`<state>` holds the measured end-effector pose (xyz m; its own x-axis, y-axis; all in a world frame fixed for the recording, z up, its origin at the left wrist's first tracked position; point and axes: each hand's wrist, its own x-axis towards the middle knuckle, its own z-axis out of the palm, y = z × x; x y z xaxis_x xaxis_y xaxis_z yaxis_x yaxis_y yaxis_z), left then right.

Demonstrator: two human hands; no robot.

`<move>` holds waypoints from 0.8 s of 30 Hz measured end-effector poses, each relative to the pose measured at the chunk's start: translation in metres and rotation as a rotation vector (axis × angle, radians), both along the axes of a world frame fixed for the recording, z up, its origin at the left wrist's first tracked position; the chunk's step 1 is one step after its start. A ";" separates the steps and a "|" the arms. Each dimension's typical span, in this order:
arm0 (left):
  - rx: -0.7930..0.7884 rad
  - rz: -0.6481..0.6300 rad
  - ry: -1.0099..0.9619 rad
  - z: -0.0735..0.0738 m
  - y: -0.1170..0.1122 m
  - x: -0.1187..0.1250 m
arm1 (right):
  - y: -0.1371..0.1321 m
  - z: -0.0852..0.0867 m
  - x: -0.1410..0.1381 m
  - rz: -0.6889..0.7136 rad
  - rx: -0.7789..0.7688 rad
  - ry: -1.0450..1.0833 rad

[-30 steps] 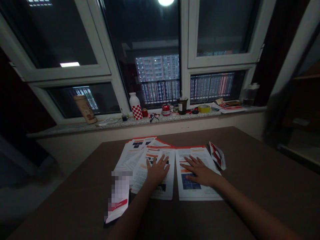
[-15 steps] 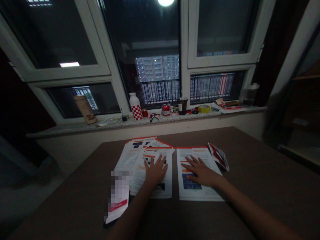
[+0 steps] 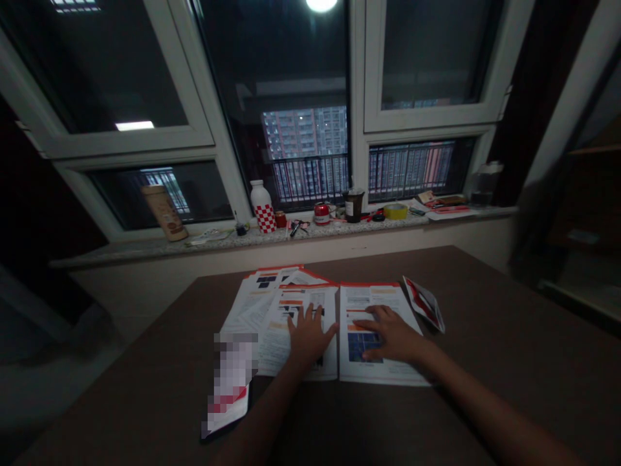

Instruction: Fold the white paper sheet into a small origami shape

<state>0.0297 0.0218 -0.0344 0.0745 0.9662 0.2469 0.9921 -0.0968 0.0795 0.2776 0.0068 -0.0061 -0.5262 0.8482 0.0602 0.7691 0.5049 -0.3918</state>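
Two printed sheets with orange top edges lie side by side on the brown table, their inner edges almost meeting. My left hand (image 3: 310,338) rests with fingers spread on the left printed sheet (image 3: 272,353). On the right printed sheet (image 3: 359,374), which shows a blue picture, my right hand (image 3: 394,336) lies with fingers apart and slightly bent. More overlapping papers (image 3: 247,301) fan out beneath and left of the left sheet. Nearest my left forearm is a phone-like flat item (image 3: 235,414), partly blurred out. A folded red and white card (image 3: 424,304) stands beside the right sheet.
The table (image 3: 160,382) ends at a window wall. Along the stone sill (image 3: 218,244) stand a tan tumbler (image 3: 163,212), a red-checked white bottle (image 3: 263,207), a red can (image 3: 321,213), a dark drink cup (image 3: 354,206) and yellow tape (image 3: 396,211).
The right sheet has slid left, closing most of the gap to the left sheet. My left hand has shifted slightly right, its thumb reaching toward the seam, and my right fingers are more bent.
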 end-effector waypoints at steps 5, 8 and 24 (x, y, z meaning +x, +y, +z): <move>-0.006 0.002 -0.022 0.000 0.004 -0.002 | -0.001 -0.003 0.008 0.054 -0.169 -0.017; 0.010 0.002 -0.030 0.005 0.002 -0.001 | 0.000 -0.005 0.005 0.043 -0.167 0.002; 0.187 -0.125 -0.169 0.035 -0.012 0.007 | 0.014 -0.026 -0.026 0.003 0.006 0.559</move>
<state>0.0372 0.0097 0.0001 0.1332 0.8884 0.4393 0.9456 -0.2467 0.2123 0.2512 0.0212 -0.0321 -0.4150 0.8457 0.3356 0.4440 0.5101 -0.7366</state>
